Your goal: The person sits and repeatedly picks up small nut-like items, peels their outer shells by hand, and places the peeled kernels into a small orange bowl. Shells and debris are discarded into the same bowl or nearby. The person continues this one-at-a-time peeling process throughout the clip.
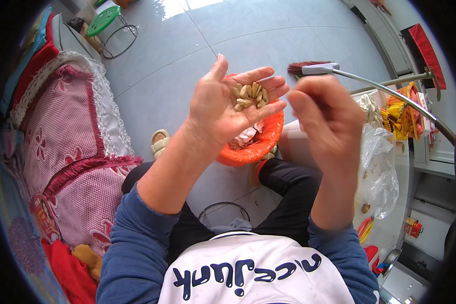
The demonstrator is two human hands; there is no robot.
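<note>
My left hand (216, 109) is held palm up with its fingers stretched out. Several small pale tan nuts in their shells, which look like pistachios (249, 92), lie on the palm and at the base of the fingers. Just to the right, near those fingertips, my right hand (330, 119) is raised and blurred. Its fingers are curled in toward the thumb, and anything between them is too smeared to make out. Below both hands, a bin lined with an orange-red bag (261, 156) stands on the floor between my legs, with crumpled pinkish waste (247, 136) in it.
On the left is a seat under a pink fringed cover (61, 121). A green stool (104, 21) stands far left. A broom (319, 68) slants in from the right. A white table at right carries a clear plastic bag (377, 172) and yellow packets (394, 117). A beige slipper (160, 142) shows beside the bin.
</note>
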